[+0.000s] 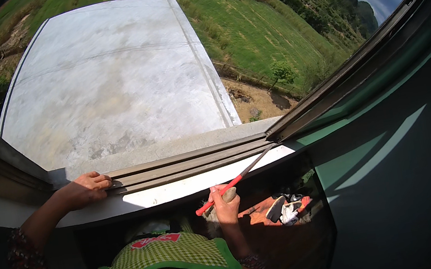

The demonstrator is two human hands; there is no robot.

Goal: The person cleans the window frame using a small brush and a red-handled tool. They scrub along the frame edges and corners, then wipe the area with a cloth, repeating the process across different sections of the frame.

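Observation:
My left hand (87,190) rests on the left part of the sliding window's metal track (186,166), its fingers curled over the rails. In my right hand (226,204) is a thin tool with a red handle (220,193) and a dark, narrow shaft (257,161); the kind of tool cannot be told. Its tip lies by the track's right end, at the foot of the window sash (341,72). The same hand also holds a greyish cloth (212,219), partly hidden behind the fingers. Sunlight falls on the white inner sill (178,191) below the track.
Outside the open window are a concrete ledge (167,151) and a flat concrete roof (113,78), with green fields beyond. A green and grey wall (391,174) stands at the right. Shoes (276,209) and a white cloth (289,213) lie low beneath the sill.

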